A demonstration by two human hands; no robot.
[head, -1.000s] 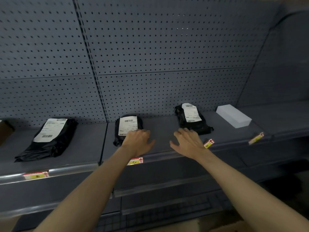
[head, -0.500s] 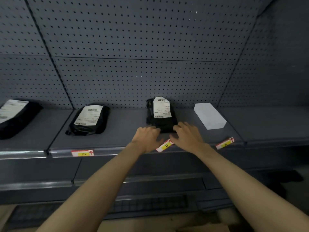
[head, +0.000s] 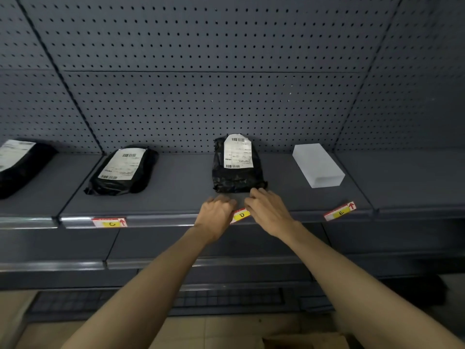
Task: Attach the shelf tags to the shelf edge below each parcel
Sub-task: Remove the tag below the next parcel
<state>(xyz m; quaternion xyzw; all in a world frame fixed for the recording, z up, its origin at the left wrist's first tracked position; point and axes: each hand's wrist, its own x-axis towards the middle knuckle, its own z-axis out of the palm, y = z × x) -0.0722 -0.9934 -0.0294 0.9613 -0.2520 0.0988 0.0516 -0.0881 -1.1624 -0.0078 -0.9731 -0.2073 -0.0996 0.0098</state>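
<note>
A tilted yellow-and-red shelf tag marked D point(head: 241, 215) lies at the shelf's front edge point(head: 161, 219), below a black parcel with a white label point(head: 236, 165). My left hand point(head: 216, 217) covers the tag's left end and my right hand point(head: 268, 210) its right end; both touch it with bent fingers. Tag C point(head: 110, 222) sits flat in the edge rail under another black parcel point(head: 124, 170). Tag E point(head: 339, 212) lies askew on the shelf below a white box point(head: 318, 165). A third black parcel point(head: 17, 162) is cut off at the left.
Grey pegboard point(head: 201, 96) backs the shelf. A lower shelf rail point(head: 75, 265) runs beneath, with a floor grate point(head: 226, 298) under it. A side panel point(head: 415, 96) closes the right corner. Something cardboard point(head: 302, 342) peeks in at the bottom edge.
My view and both hands shifted right from the C parcel to the D parcel. Both hands have closed in on tag D, one at each end.
</note>
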